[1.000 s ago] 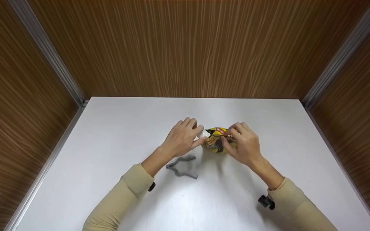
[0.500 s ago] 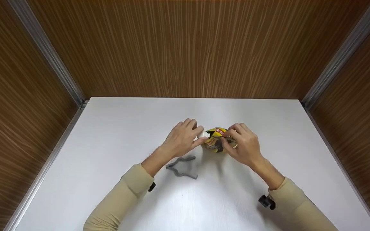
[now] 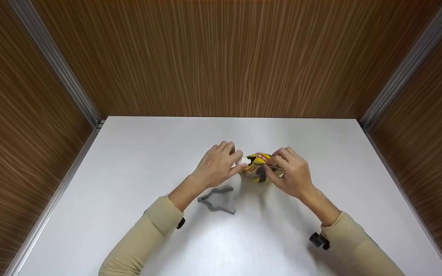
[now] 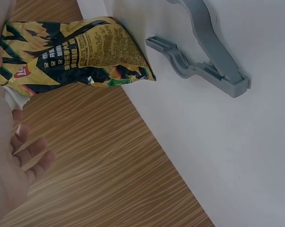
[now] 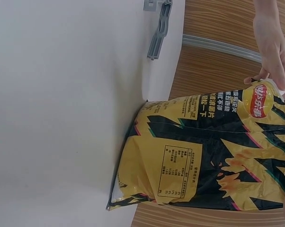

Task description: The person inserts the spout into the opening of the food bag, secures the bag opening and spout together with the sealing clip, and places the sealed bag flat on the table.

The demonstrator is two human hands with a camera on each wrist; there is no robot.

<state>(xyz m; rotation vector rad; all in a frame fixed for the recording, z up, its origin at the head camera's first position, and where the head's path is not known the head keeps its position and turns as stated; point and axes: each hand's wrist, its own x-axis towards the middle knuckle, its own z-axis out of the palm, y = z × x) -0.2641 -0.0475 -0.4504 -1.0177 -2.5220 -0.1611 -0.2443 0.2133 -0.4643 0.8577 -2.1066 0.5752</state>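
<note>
Both hands pinch the top of a yellow-and-black chip bag (image 3: 258,168) that stands upright on the white table (image 3: 136,161): the left hand (image 3: 217,165) nips its left upper corner between thumb and fingertips, the right hand (image 3: 292,172) curls round the right side of the crumpled top, and the rest of the bag hangs free of either palm. By the look of it, the step in hand is gathering or folding the mouth of the bag; the bag sits near the middle of the table, between the two hands. Wood-grain walls (image 3: 221,57) close in the table at the back and on both sides, but they stand well apart from the hands, so there is open surface all round the bag, most of it toward the person. A grey clip (image 3: 217,199) lies flat on the table just below the left wrist, near the bag but apart from it; in the left wrist view its two arms (image 4: 204,52) spread open. I judge that the next move calls for one hand to keep the pinched top closed while the other comes free, since letting go with both would let the fold spring open.
</note>
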